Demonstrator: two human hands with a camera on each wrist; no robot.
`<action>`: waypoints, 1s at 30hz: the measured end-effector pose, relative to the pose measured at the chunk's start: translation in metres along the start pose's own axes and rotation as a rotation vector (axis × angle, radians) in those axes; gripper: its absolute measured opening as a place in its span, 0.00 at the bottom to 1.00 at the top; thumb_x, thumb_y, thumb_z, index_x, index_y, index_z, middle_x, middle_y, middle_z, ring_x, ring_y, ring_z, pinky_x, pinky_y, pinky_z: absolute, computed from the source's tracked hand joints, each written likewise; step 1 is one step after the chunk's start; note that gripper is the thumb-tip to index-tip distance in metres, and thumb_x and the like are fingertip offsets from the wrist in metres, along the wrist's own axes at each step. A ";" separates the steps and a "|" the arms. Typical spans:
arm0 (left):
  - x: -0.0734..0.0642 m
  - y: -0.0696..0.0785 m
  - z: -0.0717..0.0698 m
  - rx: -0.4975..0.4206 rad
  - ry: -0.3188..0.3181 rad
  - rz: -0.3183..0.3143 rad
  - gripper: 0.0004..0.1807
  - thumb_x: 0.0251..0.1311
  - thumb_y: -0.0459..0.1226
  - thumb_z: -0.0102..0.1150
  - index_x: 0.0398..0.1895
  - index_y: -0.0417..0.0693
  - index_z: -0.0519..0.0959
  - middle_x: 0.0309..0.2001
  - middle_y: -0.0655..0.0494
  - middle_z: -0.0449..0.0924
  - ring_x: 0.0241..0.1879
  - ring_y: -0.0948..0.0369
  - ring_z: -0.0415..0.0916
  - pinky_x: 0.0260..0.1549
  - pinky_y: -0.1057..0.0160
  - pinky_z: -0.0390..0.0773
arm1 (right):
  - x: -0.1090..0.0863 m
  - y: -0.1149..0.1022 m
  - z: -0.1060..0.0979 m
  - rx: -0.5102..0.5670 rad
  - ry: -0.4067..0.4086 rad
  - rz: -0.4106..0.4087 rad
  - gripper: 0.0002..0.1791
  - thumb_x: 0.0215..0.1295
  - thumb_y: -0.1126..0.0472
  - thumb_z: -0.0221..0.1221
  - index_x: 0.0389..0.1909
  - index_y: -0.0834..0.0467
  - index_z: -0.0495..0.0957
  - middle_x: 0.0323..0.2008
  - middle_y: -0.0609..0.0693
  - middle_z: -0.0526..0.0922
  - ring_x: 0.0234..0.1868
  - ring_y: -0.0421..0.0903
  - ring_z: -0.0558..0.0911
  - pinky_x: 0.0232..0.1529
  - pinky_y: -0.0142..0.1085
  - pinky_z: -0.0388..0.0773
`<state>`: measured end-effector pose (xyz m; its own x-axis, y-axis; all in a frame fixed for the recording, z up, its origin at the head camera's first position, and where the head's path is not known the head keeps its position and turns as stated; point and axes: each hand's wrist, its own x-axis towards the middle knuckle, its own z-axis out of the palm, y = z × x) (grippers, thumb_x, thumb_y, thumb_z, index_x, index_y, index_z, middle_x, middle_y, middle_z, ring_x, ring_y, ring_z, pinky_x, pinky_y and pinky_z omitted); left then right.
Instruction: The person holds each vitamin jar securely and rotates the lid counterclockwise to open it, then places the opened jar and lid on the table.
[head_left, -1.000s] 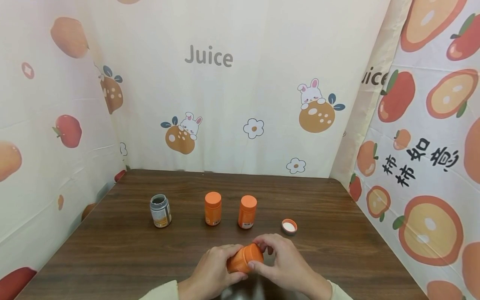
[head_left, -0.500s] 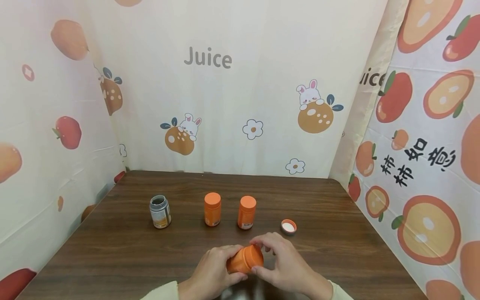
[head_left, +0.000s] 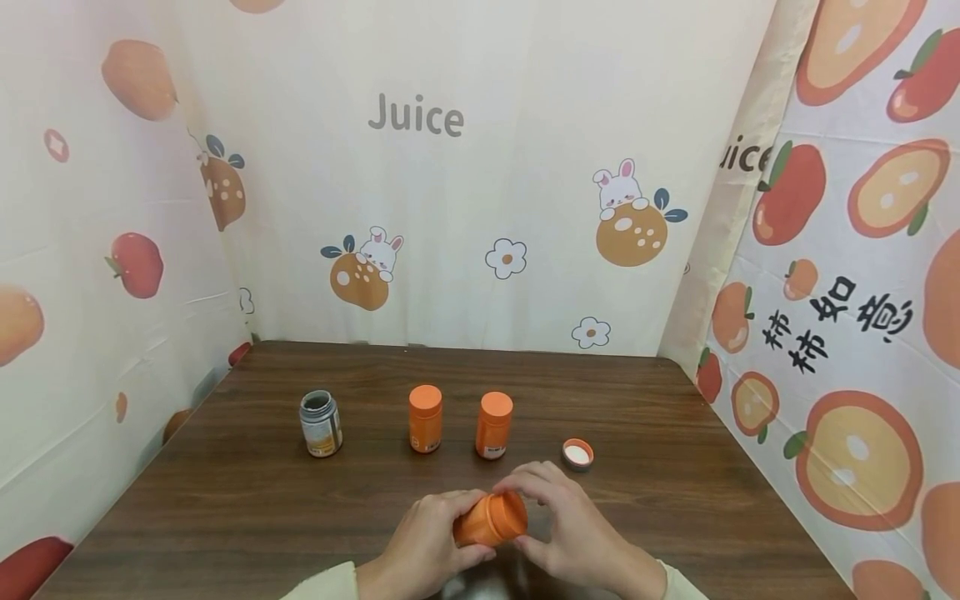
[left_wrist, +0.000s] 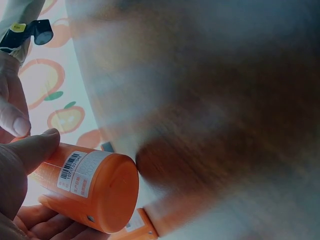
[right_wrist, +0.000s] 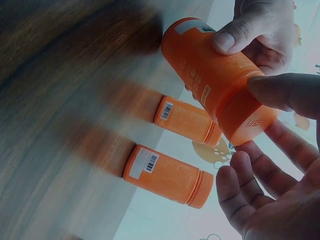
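My left hand [head_left: 423, 537] grips the body of an orange bottle [head_left: 474, 525], which lies tilted with its lid to the right. A white barcode label [left_wrist: 82, 172] shows near its base in the left wrist view. The orange lid [right_wrist: 252, 120] sits on the bottle. My right hand [head_left: 573, 529] holds this lid between the thumb on one side and fingertips on the other. In the right wrist view the other fingers [right_wrist: 240, 187] of that hand stand apart from the bottle.
Two closed orange bottles, a left one [head_left: 425, 421] and a right one [head_left: 494, 427], stand upright beyond my hands. An uncapped grey bottle [head_left: 321, 425] stands to their left. A loose cap [head_left: 577, 454] lies inside-up at the right on the dark wooden table [head_left: 225, 500].
The right hand's fingers have shifted left over the lid and its thumb slightly right, in a turning motion. The left hand and the bottle's body stay nearly still.
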<state>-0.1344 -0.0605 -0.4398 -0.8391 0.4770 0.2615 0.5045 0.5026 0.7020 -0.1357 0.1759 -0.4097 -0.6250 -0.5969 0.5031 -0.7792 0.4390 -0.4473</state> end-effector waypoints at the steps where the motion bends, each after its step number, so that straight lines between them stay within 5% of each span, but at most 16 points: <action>1: 0.000 0.000 0.000 0.001 -0.001 0.000 0.28 0.52 0.42 0.80 0.58 0.52 0.83 0.49 0.64 0.85 0.39 0.73 0.77 0.37 0.66 0.78 | 0.000 0.000 0.000 0.003 0.000 0.000 0.39 0.44 0.70 0.78 0.60 0.44 0.78 0.56 0.38 0.78 0.53 0.41 0.76 0.48 0.41 0.81; 14: 0.001 0.001 -0.002 -0.031 -0.039 -0.059 0.28 0.54 0.44 0.79 0.59 0.52 0.82 0.52 0.63 0.84 0.39 0.72 0.77 0.40 0.67 0.79 | 0.000 -0.002 0.002 -0.037 0.005 0.265 0.25 0.61 0.36 0.68 0.55 0.41 0.79 0.42 0.32 0.79 0.40 0.35 0.75 0.41 0.37 0.77; 20: 0.001 0.000 -0.002 -0.031 -0.035 -0.052 0.28 0.54 0.43 0.79 0.59 0.53 0.82 0.51 0.64 0.84 0.40 0.72 0.77 0.40 0.67 0.80 | 0.001 -0.001 0.004 -0.020 -0.010 0.294 0.22 0.64 0.37 0.67 0.50 0.47 0.82 0.34 0.34 0.79 0.35 0.39 0.77 0.36 0.35 0.76; 30: 0.000 -0.001 0.000 -0.021 -0.010 -0.023 0.27 0.53 0.42 0.79 0.58 0.53 0.83 0.48 0.66 0.84 0.37 0.73 0.76 0.37 0.67 0.79 | 0.002 -0.001 0.005 0.012 -0.023 0.283 0.18 0.64 0.40 0.68 0.48 0.44 0.81 0.32 0.34 0.79 0.33 0.37 0.76 0.34 0.34 0.76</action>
<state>-0.1346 -0.0612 -0.4403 -0.8482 0.4727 0.2390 0.4810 0.4984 0.7213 -0.1362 0.1710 -0.4116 -0.8162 -0.4671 0.3401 -0.5734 0.5824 -0.5762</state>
